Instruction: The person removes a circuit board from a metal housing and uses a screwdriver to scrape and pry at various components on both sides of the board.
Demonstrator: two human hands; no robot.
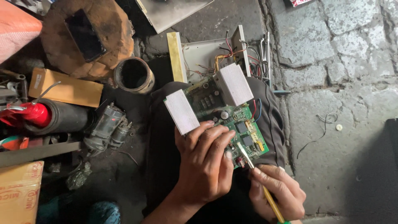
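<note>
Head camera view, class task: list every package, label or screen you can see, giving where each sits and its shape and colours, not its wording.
Dark flat phone screen: lying on the round brown block, top left; black, unlit rectangle.
Flat tan cardboard box: left, below that block; long rectangle with a small white label at its left end.
Tan cardboard carton: bottom left corner; boxy, with red print.
Folded orange-and-white woven sack: top left edge.

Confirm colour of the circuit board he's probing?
Green circuit board, with two ribbed silver heat sinks; the head view shows it.
</note>
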